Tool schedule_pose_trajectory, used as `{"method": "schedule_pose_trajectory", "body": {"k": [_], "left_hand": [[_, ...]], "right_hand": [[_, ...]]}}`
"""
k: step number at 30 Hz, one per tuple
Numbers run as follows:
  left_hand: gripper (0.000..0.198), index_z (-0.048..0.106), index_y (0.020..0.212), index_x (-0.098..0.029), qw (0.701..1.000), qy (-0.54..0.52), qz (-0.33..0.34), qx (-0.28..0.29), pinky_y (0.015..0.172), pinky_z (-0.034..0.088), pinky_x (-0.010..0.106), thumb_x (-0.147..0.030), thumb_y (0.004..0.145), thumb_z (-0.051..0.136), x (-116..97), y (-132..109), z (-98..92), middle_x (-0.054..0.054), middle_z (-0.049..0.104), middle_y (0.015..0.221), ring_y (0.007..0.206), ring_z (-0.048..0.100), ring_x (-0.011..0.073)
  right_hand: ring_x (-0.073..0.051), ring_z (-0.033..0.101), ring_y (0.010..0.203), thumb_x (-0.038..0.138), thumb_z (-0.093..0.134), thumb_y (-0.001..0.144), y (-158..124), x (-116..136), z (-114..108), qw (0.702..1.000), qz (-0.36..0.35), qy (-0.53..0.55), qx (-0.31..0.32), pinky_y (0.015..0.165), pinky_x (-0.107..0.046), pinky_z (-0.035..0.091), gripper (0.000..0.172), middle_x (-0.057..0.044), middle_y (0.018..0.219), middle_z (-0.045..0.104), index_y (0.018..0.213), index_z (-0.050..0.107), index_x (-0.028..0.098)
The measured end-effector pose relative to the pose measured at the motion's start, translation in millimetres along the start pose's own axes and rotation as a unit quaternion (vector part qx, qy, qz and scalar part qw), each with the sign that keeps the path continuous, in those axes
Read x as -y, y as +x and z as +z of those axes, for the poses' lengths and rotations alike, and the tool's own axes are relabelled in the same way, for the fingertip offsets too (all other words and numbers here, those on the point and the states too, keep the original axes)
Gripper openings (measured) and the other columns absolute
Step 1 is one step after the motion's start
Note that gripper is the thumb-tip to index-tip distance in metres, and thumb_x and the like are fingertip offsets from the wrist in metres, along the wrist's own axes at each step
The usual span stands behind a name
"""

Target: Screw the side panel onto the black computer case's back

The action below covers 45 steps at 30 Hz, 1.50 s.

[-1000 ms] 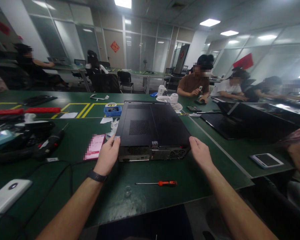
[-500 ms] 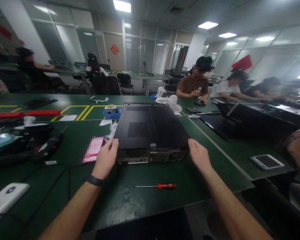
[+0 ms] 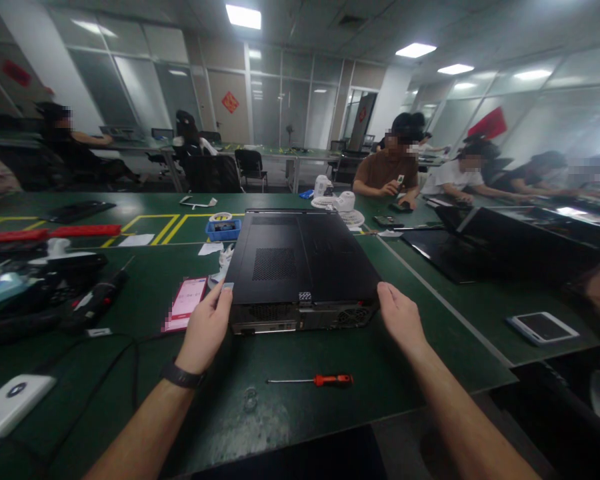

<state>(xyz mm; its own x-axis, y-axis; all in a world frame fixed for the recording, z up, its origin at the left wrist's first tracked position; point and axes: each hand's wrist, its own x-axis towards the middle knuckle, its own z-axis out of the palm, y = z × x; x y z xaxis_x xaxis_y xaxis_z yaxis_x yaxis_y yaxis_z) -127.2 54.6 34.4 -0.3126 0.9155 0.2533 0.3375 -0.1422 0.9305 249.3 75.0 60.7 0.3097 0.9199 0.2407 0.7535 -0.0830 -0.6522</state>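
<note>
Pose: over one green, flat worktop, both bare arms reach forward. On it, straight ahead, one black, flat, rectangular metal computer case, ported side toward the wearer. Left hand, black band at wrist, at its near left corner, thumb over top edge; right hand at the near right corner. Grip: both closed about the case, one per side; undersides of fingers hidden.

Compared with 1.0 s earlier: whole scene sits slightly lower in view; hand placement on case unchanged.

Counts, descending: two white, round-grilled units beyond the case; one blue plastic tray, far left of it; one pink-screened, red-edged phone, just left of left hand; one orange-handled, steel-shafted screwdriver, nearer the wearer, apart from case.
</note>
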Motion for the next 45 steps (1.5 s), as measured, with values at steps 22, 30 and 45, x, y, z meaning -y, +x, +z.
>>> {"method": "schedule_pose_trajectory", "body": {"k": [22,30,45], "left_hand": [[0.057,0.066,0.139,-0.016,1.0,-0.015,-0.011,-0.009,0.12,0.04,0.04,-0.054,0.099,0.053,-1,-2,2.2,0.01,0.07,0.139,0.133,0.061,0.0263],[0.056,0.066,0.139,-0.018,1.0,0.011,-0.001,-0.011,0.118,0.044,0.041,-0.055,0.099,0.052,4,-1,1.0,0.009,0.072,0.135,0.132,0.062,0.0271],[0.06,0.072,0.128,-0.014,0.998,0.057,0.001,-0.03,0.113,0.046,0.041,-0.06,0.097,0.05,3,4,2.9,0.012,0.075,0.128,0.125,0.065,0.0307]], "right_hand": [[-0.028,0.07,0.09,0.055,0.03,0.098,-1,5,2,1.0,0.008,-0.021,-0.005,0.078,-0.034,0.046,0.054,-0.012,0.096,0.077,0.098,0.074,0.022],[-0.027,0.069,0.085,0.056,0.03,0.099,-3,4,1,1.0,0.002,-0.026,-0.009,0.075,-0.033,0.046,0.055,-0.01,0.09,0.076,0.1,0.074,0.023],[-0.031,0.071,0.094,0.058,0.03,0.097,4,4,7,0.999,0.016,-0.038,-0.022,0.079,-0.036,0.046,0.061,-0.013,0.1,0.079,0.113,0.077,0.022]]}}
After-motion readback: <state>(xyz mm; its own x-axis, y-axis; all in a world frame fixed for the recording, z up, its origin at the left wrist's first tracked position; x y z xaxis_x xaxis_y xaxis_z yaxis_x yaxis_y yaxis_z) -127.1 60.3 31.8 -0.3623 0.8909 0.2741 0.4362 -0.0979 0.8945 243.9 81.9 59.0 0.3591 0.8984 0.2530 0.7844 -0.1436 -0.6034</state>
